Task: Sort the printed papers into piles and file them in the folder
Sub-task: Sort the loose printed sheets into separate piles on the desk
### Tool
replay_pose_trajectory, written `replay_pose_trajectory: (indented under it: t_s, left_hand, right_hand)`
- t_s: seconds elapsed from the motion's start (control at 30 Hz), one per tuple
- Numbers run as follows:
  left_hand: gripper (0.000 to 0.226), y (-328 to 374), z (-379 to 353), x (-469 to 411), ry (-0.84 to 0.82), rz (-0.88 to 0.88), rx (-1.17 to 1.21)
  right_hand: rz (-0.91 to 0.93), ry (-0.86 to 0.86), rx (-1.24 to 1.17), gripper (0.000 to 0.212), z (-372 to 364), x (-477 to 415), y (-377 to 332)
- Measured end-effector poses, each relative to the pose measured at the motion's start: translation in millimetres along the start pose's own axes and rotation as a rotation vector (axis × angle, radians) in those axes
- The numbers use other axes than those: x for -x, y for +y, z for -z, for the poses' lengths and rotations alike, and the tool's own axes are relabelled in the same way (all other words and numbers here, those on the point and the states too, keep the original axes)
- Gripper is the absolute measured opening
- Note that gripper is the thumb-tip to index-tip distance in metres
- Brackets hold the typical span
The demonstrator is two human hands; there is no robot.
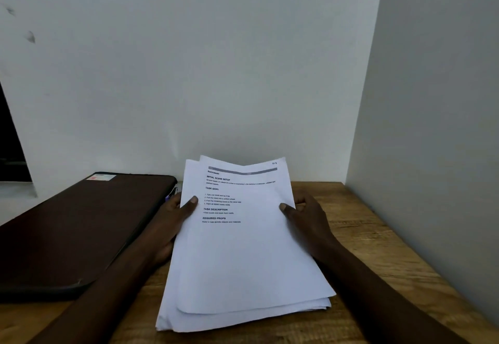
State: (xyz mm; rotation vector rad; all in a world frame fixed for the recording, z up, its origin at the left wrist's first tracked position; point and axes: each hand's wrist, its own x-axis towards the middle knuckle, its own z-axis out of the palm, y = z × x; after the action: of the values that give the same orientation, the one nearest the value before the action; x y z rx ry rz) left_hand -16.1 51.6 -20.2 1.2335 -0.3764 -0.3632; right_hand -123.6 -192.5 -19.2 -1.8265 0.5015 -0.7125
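A loose stack of white printed papers (243, 257) sits in front of me, its far end lifted and its near end resting on the wooden table (378, 249). The top sheet shows black headings and short lines of text. My left hand (172, 216) grips the stack's left edge, thumb on top and fingers underneath. My right hand (305, 214) grips the right edge the same way. A dark brown closed folder (75, 230) lies flat on the table to the left, close beside my left hand.
A white wall (216, 73) stands right behind the table and a second wall (432, 127) closes off the right side. A small purple-tipped object (171, 194) peeks out between the folder and the papers. A dark opening (10, 149) shows at far left.
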Motion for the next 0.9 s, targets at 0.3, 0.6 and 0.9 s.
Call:
replay_pose_trajectory:
  t_s: [0.3, 0.6, 0.9]
  left_hand:
    - [0.042, -2, 7, 3, 0.022, -0.147, -0.018]
    - [0.018, -5, 17, -18, 0.203, -0.177, -0.406]
    - [0.022, -9, 18, -14, 0.177, -0.176, -0.42]
  right_hand:
    - [-0.02, 0.09, 0.122, 0.002, 36, -22, -2]
    - [0.165, 0.203, 1.15, 0.041, 147, -37, 20]
    - [0.012, -0.332, 1.127, 0.078, 77, -8, 32]
